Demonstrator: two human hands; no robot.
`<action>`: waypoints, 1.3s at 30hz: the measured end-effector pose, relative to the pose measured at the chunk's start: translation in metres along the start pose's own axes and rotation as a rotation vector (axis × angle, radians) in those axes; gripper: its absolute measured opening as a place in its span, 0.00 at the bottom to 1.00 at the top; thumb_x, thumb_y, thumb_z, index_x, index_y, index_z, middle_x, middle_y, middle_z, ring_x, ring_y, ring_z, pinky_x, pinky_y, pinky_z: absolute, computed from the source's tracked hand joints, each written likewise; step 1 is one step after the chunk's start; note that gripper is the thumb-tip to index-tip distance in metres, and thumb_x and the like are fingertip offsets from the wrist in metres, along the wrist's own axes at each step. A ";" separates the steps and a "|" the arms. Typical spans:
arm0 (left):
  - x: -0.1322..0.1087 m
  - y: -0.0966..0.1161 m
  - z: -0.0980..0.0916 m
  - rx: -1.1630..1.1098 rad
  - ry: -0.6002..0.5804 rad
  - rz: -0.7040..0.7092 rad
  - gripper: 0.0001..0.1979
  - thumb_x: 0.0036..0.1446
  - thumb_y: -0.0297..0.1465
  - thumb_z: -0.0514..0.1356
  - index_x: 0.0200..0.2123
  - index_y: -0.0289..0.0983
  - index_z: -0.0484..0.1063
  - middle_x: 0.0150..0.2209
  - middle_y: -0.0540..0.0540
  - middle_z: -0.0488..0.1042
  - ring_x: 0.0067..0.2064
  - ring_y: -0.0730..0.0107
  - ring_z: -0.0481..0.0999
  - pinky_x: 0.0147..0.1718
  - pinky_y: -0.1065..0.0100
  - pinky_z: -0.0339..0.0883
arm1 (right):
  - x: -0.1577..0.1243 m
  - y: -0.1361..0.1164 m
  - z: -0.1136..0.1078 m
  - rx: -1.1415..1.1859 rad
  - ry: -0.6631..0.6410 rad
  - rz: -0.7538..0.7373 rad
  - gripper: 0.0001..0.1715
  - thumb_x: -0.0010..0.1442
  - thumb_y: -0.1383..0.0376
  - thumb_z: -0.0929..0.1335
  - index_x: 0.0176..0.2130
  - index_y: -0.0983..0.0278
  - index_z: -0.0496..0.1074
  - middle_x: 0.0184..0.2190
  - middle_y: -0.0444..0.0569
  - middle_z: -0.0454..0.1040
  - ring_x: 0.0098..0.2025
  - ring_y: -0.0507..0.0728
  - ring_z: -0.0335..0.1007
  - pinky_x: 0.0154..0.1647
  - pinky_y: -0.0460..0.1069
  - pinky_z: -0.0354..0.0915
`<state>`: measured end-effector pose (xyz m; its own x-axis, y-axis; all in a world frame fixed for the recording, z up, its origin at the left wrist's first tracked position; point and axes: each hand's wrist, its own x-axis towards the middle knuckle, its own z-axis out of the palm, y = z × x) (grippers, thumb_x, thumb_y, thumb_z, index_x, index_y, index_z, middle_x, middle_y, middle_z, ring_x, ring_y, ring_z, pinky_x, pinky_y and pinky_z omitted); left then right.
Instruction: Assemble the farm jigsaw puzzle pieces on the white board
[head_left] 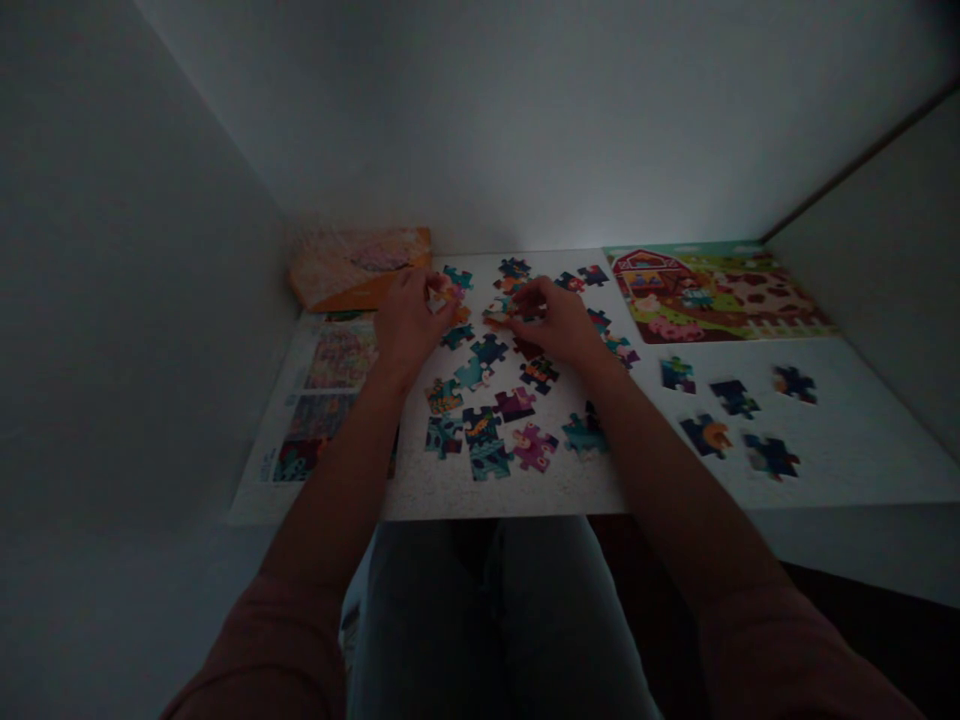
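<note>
My left hand (411, 318) is over the back middle of the white table, thumb and fingers curled round a pink and orange puzzle piece (452, 293). Across from it, my right hand (556, 318) pinches a pale and orange puzzle piece (498, 318) at its fingertips. Between and below the hands lie many loose jigsaw pieces, among them a teal piece (489, 350), a purple piece (514, 404) and a pink piece (534, 447). Some dark pieces (480, 425) lie edge to edge near the front. The right hand and forearm cover part of the pieces beneath.
An orange box (360, 268) lies at the back left, above a printed picture sheet (289, 425) partly under my left forearm. At the back right is a farm picture board (720, 295). Several dark pieces (737, 398) lie apart in front of it. Walls (517, 120) enclose the table (862, 450).
</note>
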<state>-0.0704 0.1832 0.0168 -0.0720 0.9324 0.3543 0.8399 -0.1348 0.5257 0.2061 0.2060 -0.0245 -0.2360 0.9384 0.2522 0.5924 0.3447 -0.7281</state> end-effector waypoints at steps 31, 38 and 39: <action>0.000 -0.002 0.001 0.019 -0.018 -0.019 0.07 0.81 0.36 0.76 0.53 0.45 0.83 0.63 0.40 0.89 0.64 0.46 0.90 0.71 0.50 0.82 | 0.004 0.003 0.006 -0.092 0.010 0.040 0.12 0.72 0.60 0.79 0.55 0.53 0.83 0.48 0.54 0.91 0.51 0.71 0.89 0.63 0.68 0.81; 0.000 -0.004 0.001 0.016 -0.031 -0.008 0.08 0.81 0.37 0.77 0.53 0.46 0.82 0.63 0.39 0.89 0.65 0.46 0.89 0.69 0.50 0.82 | 0.004 0.003 -0.001 -0.185 0.089 -0.042 0.14 0.68 0.69 0.74 0.50 0.55 0.86 0.59 0.57 0.89 0.54 0.70 0.88 0.69 0.69 0.79; 0.000 -0.004 0.001 0.017 -0.037 -0.010 0.08 0.81 0.37 0.77 0.53 0.45 0.83 0.63 0.39 0.89 0.64 0.46 0.89 0.68 0.50 0.83 | 0.004 0.004 0.000 -0.212 0.040 -0.072 0.15 0.68 0.70 0.74 0.49 0.55 0.87 0.59 0.58 0.89 0.55 0.71 0.89 0.71 0.70 0.78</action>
<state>-0.0735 0.1844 0.0135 -0.0609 0.9455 0.3200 0.8485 -0.1198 0.5155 0.2081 0.2109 -0.0265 -0.2552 0.9100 0.3267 0.7246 0.4037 -0.5586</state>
